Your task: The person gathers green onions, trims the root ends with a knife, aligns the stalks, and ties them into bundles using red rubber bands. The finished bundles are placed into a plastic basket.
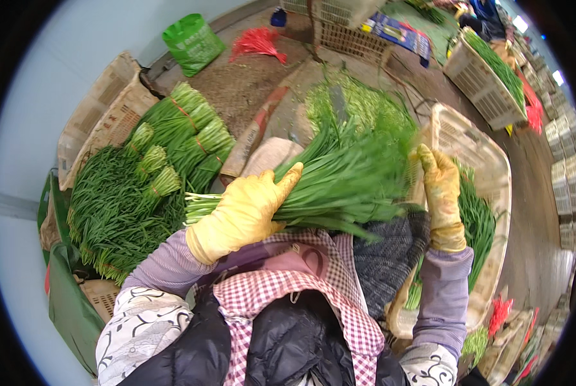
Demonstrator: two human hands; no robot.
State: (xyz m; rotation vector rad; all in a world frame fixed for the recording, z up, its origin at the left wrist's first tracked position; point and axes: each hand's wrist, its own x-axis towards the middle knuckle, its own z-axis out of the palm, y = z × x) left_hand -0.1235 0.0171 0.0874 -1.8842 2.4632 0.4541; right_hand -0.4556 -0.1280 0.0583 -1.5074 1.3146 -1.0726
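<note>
My left hand [242, 212], in a yellow rubber glove, grips a loose bunch of green garlic chives [336, 178] near its pale stem ends, across my lap. The leaves fan out to the right and are blurred. My right hand [440, 188], gloved alike, is raised beyond the leaf tips over the near wall of a plastic crate [503, 193] that holds more chives [478, 222]. Its thumb and fingers are close together; whether they hold anything is unclear. To the left, banded chive bundles [189, 120] lie on a large heap of chives [119, 202].
Chive trimmings [379, 103] cover the area ahead of me. Behind them stand a green bag [194, 46], red ties [256, 43] and a crate [350, 43]. A filled crate [486, 82] is at the upper right, near another person [486, 24]. An upright crate [104, 116] borders the heap.
</note>
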